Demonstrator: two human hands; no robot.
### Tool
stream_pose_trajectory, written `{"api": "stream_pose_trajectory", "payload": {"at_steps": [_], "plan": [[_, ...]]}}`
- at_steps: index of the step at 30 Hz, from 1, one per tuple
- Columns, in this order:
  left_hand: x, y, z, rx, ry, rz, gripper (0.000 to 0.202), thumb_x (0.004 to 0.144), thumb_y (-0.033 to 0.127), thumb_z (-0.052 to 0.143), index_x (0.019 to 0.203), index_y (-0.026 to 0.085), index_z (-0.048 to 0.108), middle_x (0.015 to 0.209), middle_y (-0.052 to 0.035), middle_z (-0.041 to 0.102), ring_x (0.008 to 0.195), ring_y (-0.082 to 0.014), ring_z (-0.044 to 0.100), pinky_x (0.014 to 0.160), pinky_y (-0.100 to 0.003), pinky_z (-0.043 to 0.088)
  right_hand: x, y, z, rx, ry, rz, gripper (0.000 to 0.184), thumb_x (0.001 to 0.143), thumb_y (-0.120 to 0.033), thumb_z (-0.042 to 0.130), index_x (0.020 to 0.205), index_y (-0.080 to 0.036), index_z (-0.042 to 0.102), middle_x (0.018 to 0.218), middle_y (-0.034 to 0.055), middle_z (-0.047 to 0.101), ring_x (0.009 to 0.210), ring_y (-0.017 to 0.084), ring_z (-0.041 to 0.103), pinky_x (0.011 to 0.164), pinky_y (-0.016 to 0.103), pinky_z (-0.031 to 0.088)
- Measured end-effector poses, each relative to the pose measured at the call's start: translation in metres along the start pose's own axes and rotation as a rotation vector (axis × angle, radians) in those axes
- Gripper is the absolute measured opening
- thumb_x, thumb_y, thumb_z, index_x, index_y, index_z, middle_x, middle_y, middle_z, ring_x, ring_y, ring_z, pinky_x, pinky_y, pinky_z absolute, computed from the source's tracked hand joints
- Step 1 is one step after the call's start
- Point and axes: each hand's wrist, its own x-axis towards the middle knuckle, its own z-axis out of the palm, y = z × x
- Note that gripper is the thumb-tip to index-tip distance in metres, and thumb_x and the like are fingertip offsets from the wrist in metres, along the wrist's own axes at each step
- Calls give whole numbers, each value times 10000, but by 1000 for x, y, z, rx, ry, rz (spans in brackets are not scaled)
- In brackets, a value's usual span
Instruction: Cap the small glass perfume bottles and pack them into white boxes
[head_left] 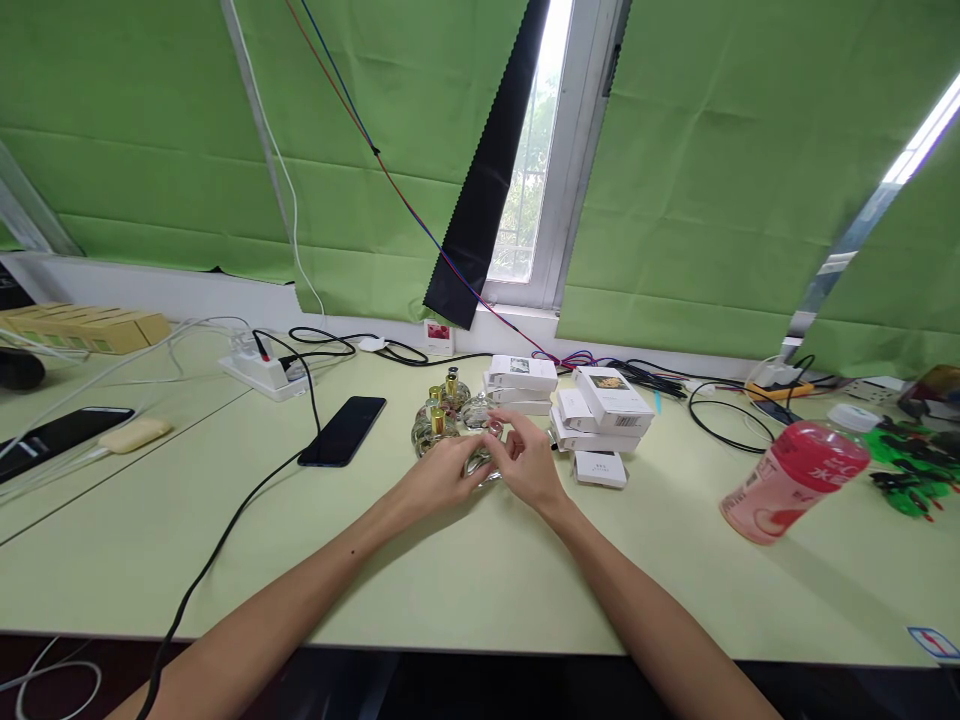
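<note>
My left hand (451, 470) is closed around the side of a clear glass bottle (481, 462) on the table, its fingers partly covering it. Over the top of this bottle, my right hand (527, 462) bends its thumb and index finger together in a pinch; whatever small thing sits between them is too hidden to name. Just beyond my left hand stand several round glass bottles with gold necks (438, 420). Another clear glass bottle (480, 410) is behind my fingers.
White boxes (615, 398) are stacked to the right of my hands, with more white boxes (521, 375) behind. A black phone (343, 432) lies left. A pink drink bottle (799, 475) leans at the right. A black cable (247, 505) crosses the table by my left arm.
</note>
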Motion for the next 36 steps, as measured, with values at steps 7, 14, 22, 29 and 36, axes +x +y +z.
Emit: {"api": "stream_pose_trajectory", "payload": {"at_steps": [7,14,22,29,36], "plan": [[0,-4,3,0,17,-7,212,947,346,539,1014,186,661,705,-17,666,614,-194,602,631,-283,409,2,6,2,-40,-2,-17,256,903,-327,601,1085,-184,711,871,28,678,540,107,438,572,270,410],[0,-4,3,12,14,1,210,956,348,528,960,179,653,762,-37,687,655,-194,607,623,-287,397,4,6,2,-13,26,38,255,857,-397,675,997,-184,693,897,27,680,509,87,437,546,263,412],[0,-4,3,-4,26,-3,190,948,325,529,895,184,646,688,-12,648,600,-175,576,592,-275,373,2,5,1,-27,11,5,306,868,-356,660,1118,-182,681,935,40,697,498,84,423,529,262,412],[0,-1,0,-16,11,16,201,956,312,524,1005,178,666,682,-9,653,599,-179,591,620,-276,399,1,7,1,-52,-29,-85,285,931,-287,546,1160,-186,683,954,54,704,549,109,472,579,278,433],[0,-4,3,-1,24,8,198,953,343,537,989,187,653,696,-13,655,608,-186,591,610,-278,387,3,10,2,-45,-3,-46,221,912,-315,602,1076,-189,682,893,24,648,535,100,442,558,269,407]]}}
